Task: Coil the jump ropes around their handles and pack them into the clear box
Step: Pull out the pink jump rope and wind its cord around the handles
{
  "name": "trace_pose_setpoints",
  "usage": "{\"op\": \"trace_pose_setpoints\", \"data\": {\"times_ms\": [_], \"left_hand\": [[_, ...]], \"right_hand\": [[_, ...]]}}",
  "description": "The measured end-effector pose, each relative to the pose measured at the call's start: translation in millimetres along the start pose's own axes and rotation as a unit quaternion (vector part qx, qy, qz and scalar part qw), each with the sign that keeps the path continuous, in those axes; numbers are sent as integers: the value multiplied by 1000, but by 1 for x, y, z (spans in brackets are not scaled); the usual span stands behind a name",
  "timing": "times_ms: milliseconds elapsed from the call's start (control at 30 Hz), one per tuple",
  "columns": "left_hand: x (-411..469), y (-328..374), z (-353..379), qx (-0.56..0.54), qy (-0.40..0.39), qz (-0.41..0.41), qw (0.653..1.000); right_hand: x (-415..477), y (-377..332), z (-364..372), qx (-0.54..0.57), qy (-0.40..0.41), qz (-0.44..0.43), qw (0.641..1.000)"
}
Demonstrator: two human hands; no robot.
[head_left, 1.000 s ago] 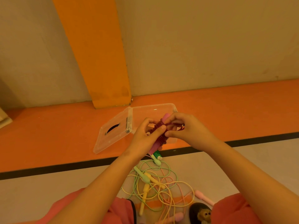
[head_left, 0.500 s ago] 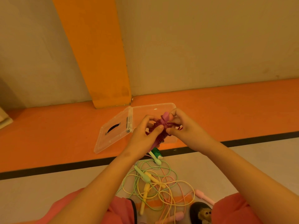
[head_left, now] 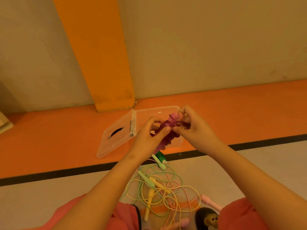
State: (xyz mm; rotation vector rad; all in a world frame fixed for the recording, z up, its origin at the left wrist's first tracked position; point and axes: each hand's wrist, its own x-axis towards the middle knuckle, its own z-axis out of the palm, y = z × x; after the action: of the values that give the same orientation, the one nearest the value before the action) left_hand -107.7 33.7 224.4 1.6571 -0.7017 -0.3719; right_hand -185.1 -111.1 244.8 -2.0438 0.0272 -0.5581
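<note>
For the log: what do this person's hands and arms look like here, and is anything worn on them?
The left hand and right hand are bare: no gloves, rings or watch are visible. The left forearm and right forearm are uncovered up to the frame edge, with no sleeves in view. Coral-pink clothing shows beneath the arms at the bottom.

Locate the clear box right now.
Head view, centre: the clear box sits on the orange floor strip, partly hidden behind the left hand and right hand, its lid lying open to its left, near the orange pillar.
</note>
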Motion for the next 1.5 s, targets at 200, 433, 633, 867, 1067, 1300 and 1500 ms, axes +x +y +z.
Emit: {"op": "trace_pose_setpoints", "data": {"times_ms": [200, 433, 633, 867, 1067, 1300, 1500], "left_hand": [[-1, -2, 1, 7, -1, 2, 1000], [-1, -7, -1, 35, -3, 16, 999], [4, -13, -3, 127, 28, 60, 990], [6, -13, 1, 136, 31, 41, 989], [9, -8, 3, 134, 44, 15, 990], [15, -3, 6, 101, 50, 23, 993], [15, -1, 6, 102, 41, 29, 994]], "right_hand": [[0, 5, 2, 24, -12, 19, 999], [4, 18, 7, 72, -56, 80, 993], [1, 14, 14, 79, -48, 75, 993], [5, 19, 12, 61, -39, 86, 994], [11, 22, 7, -8, -51, 80, 995], [14, 19, 11, -146, -10, 36, 989], [16, 17, 7, -37, -3, 83, 996]]}}
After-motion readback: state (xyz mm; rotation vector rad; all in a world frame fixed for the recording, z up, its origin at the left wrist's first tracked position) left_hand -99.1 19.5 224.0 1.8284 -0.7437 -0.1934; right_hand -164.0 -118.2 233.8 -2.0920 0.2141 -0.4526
